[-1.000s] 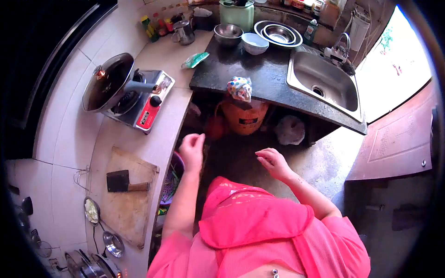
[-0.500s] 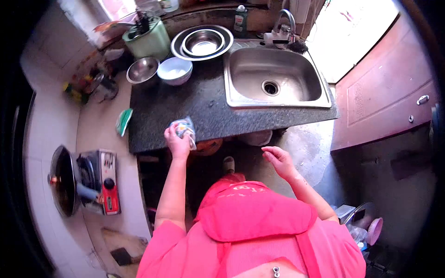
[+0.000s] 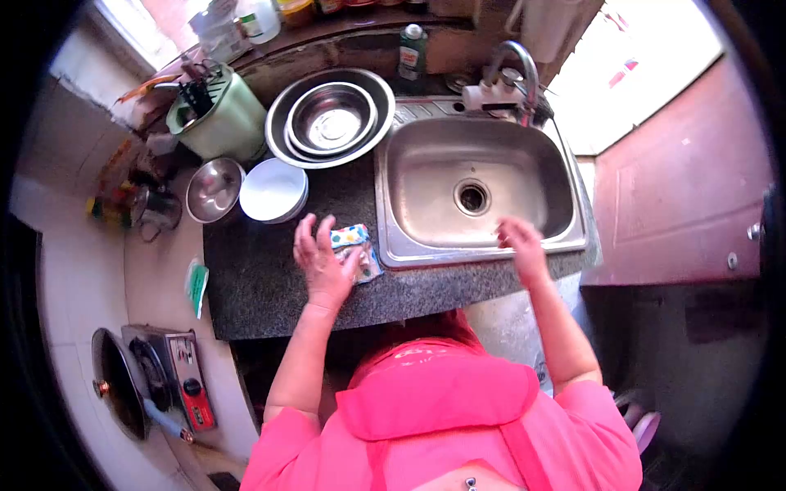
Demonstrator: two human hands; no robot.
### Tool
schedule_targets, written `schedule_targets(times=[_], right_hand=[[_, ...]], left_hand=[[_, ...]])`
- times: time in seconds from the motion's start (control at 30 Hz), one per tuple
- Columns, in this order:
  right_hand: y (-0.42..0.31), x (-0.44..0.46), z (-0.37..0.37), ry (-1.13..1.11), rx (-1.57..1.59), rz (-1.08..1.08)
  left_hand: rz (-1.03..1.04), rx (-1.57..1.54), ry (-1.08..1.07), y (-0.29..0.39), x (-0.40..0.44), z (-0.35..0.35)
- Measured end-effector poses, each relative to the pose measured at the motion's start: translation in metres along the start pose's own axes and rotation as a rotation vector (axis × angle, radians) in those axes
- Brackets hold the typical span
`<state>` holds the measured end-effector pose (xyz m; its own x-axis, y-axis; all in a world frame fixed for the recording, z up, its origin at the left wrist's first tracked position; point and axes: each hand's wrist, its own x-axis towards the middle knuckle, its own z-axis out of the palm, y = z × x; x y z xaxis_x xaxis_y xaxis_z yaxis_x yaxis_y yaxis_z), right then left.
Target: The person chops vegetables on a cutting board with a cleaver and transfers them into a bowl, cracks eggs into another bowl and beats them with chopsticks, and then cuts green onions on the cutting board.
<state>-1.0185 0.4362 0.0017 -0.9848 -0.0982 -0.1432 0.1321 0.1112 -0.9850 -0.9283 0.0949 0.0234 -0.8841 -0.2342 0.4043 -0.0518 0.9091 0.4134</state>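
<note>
My left hand is over the dark counter with its fingers spread, beside a small dotted packet that lies left of the sink. Its thumb overlaps the packet, but the fingers are not closed round it. Over the front rim of the steel sink is my right hand, somewhat blurred, with fingers bent; whether they are closed cannot be made out. A white bowl stands just behind my left hand. The faucet rises at the back of the sink.
Nested steel basins, a small steel bowl, a green utensil holder and a green bottle stand at the back. A red-panelled stove with a wok is at left. A brown door is at right.
The view has shifted toward the sink. The packet, in my left hand half a second ago, now lies nearer the sink, with that hand opened. My right hand has moved over the sink's front edge.
</note>
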Motion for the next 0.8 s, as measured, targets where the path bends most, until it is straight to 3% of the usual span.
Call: schedule_targets(times=[0.07, 0.13, 0.2, 0.23, 0.27, 0.3, 0.33, 0.4, 0.47, 0.5, 0.57, 0.63, 0.7, 0.8], right_hand=[[-0.008, 0.074, -0.02, 0.145, 0.176, -0.03], [-0.016, 0.156, -0.043, 0.002, 0.593, 0.012], [-0.034, 0.215, -0.046, -0.096, 0.765, 0.072], [-0.045, 0.236, -0.046, -0.217, 0.75, 0.083], [-0.062, 0.246, -0.043, -0.162, 0.492, -0.041], [-0.077, 0.255, -0.052, -0.094, 0.211, -0.022], [-0.048, 0.305, -0.076, 0.038, -0.049, -0.091], [-0.033, 0.331, -0.097, 0.183, 0.176, -0.109], [-0.034, 0.308, -0.093, 0.154, 0.334, -0.112], [-0.026, 0.289, -0.087, -0.108, 0.341, -0.205], [-0.032, 0.235, -0.056, -0.363, 0.598, 0.19], [-0.015, 0.217, -0.04, -0.435, 0.617, 0.331], [-0.011, 0.214, -0.026, -0.369, 0.487, 0.256], [-0.035, 0.203, -0.038, -0.501, 0.265, 0.163]], left_hand=[[-0.003, -0.288, 0.071, 0.025, 0.007, 0.014], [-0.171, -0.619, -0.027, 0.056, 0.022, 0.034], [-0.362, -0.854, -0.13, 0.093, 0.043, 0.063], [-0.387, -0.939, -0.203, 0.112, 0.058, 0.073], [-0.415, -1.075, -0.191, 0.132, 0.071, 0.093], [-0.429, -1.138, -0.285, 0.149, 0.086, 0.106], [-0.513, -1.287, -0.309, 0.165, 0.095, 0.129], [-0.668, -1.471, -0.349, 0.192, 0.115, 0.168], [-0.734, -1.467, -0.257, 0.212, 0.129, 0.218], [-0.725, -1.425, -0.154, 0.216, 0.133, 0.251], [-0.947, -1.177, -0.012, 0.231, 0.153, 0.277], [-1.279, -1.49, -0.001, 0.242, 0.169, 0.275], [-1.359, -1.669, 0.106, 0.245, 0.175, 0.283], [-1.3, -1.943, 0.1, 0.249, 0.176, 0.338]])
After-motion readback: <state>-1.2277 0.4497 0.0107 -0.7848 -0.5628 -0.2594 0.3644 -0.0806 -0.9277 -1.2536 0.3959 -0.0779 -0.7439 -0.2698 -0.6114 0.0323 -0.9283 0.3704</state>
